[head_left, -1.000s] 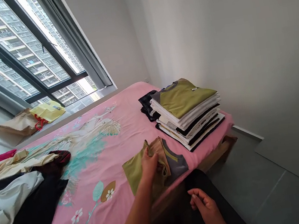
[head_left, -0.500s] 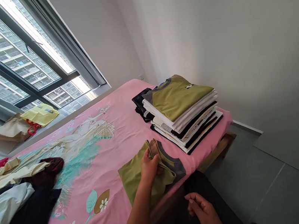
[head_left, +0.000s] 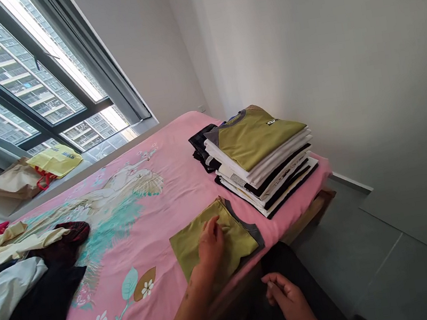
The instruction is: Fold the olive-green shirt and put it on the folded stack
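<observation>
An olive-green shirt with a grey collar point(head_left: 237, 243) lies folded near the bed's front edge. My left hand point(head_left: 210, 244) rests on top of it, fingers stretched out over the cloth and not gripping. Low in the view, beside the bed edge and above my dark-clothed leg, hovers my right hand point(head_left: 285, 294). Its fingers are curled in, with nothing seen in them. Just beyond the shirt stands a tall stack of folded clothes point(head_left: 268, 173), topped by another olive-green shirt point(head_left: 258, 134) with a grey collar.
Loose unfolded clothes point(head_left: 20, 299) are heaped at the left of the pink bedsheet point(head_left: 140, 258). Folded black clothing point(head_left: 202, 151) sits behind the stack. A brown paper bag point(head_left: 10, 181) and a yellow bag point(head_left: 57, 160) rest on the window ledge. A wall rises at the right.
My left hand has let go of the shirt's raised edge, and that fold now lies down flat. The hand has spread over the cloth. My right hand has barely moved.
</observation>
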The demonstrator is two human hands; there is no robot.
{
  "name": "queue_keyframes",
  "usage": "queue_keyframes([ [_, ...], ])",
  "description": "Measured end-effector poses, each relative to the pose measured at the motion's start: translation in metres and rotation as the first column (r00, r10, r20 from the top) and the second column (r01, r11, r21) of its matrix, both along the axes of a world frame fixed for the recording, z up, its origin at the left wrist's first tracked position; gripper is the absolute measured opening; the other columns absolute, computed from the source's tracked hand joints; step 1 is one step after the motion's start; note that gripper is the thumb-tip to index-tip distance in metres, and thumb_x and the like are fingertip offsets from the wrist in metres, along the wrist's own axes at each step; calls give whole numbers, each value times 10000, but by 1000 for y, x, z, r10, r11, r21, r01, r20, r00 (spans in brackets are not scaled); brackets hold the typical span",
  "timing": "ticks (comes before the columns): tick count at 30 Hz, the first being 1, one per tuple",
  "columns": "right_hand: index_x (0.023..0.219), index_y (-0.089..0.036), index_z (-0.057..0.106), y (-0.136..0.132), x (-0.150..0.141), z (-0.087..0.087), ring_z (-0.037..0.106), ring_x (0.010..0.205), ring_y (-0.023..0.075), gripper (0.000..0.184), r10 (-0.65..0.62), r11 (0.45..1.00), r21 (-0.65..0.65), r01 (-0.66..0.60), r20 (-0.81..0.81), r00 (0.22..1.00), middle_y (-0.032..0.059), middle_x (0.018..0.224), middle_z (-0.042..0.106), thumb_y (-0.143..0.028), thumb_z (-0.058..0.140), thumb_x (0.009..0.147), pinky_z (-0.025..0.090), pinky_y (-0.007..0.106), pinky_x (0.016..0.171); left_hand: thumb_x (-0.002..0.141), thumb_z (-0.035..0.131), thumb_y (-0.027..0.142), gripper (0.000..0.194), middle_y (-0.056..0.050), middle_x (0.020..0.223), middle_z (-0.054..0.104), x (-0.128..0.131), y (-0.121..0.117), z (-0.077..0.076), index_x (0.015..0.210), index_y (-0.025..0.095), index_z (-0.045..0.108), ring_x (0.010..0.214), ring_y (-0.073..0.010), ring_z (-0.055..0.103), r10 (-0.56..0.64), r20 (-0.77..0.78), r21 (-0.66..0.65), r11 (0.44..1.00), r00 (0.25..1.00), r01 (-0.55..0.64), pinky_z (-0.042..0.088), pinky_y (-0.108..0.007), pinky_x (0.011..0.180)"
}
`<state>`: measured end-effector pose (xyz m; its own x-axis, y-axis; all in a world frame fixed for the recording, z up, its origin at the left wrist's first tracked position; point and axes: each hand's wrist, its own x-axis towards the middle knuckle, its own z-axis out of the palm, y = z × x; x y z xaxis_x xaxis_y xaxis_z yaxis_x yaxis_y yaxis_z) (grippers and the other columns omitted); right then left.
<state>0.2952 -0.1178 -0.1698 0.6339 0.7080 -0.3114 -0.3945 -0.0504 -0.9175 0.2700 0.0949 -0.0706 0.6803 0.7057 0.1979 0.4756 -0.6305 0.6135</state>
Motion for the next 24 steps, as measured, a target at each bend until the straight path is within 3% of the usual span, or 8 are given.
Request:
queue_keyframes([
  [3,870,-174,629,1,1,3,487,603,141,395,0,1000,-8,0,13,1000,-6,621,509,-546,540,769,416,266,598,890,393,287,355,-80,1256,574,-13,-1,-6,1190,219,570,1198,-218,495,-203,-193,131,964,960,230,346,-448,1052],
  [7,866,-167,630,2,0,6,493,589,139,410,-16,1000,-3,16,27,999,-5,616,510,-554,546,763,429,264,582,841,483,464,590,-74,1474,347,-17,-5,-7,1386,280,352,1372,-301,250,-253,-421,140,931,871,337,57,-642,1090],
  [11,941,-165,606,-2,1,10,519,587,147,409,-28,999,-22,30,78,997,2,642,524,-536,486,815,458,270,551,835,450,542,600,-91,1479,333,-27,-10,6,1369,279,379,1383,-288,226,-270,-419,136,925,867,354,109,-620,1094],
  [13,963,-176,601,-5,6,15,560,668,163,348,-58,998,-23,65,233,971,29,723,568,-478,475,844,488,286,607,833,463,529,569,-92,1462,360,-44,-17,12,1337,268,420,1382,-277,233,-245,-369,211,917,896,338,131,-592,1105],
  [15,950,-192,607,-4,16,23,578,783,176,251,-110,993,24,112,483,869,55,836,592,-396,497,853,498,309,707,814,510,506,556,-89,1451,372,-70,-27,11,1308,259,442,1384,-278,226,-211,-319,308,899,924,311,151,-574,1111],
  [18,977,-215,606,1,37,41,553,924,191,166,-160,987,112,118,782,602,69,952,574,-275,517,851,470,359,842,795,569,427,502,-100,1431,392,-118,-40,-1,1248,235,475,1378,-287,234,-133,-262,426,873,956,238,199,-557,1104],
  [21,1026,-222,596,12,55,56,517,1008,203,205,-111,994,100,50,918,380,79,1018,550,-195,498,848,439,402,910,796,565,270,386,-115,1386,437,-158,-48,-15,1173,208,506,1357,-281,283,-36,-208,487,863,977,135,245,-533,1096],
  [24,1015,-215,605,23,65,64,488,1070,213,232,-30,999,32,-8,977,213,83,1065,541,-143,475,836,404,429,963,778,531,158,361,-115,1349,468,-178,-53,-21,1137,200,510,1335,-263,325,11,-160,489,870,987,69,295,-495,1083],
])
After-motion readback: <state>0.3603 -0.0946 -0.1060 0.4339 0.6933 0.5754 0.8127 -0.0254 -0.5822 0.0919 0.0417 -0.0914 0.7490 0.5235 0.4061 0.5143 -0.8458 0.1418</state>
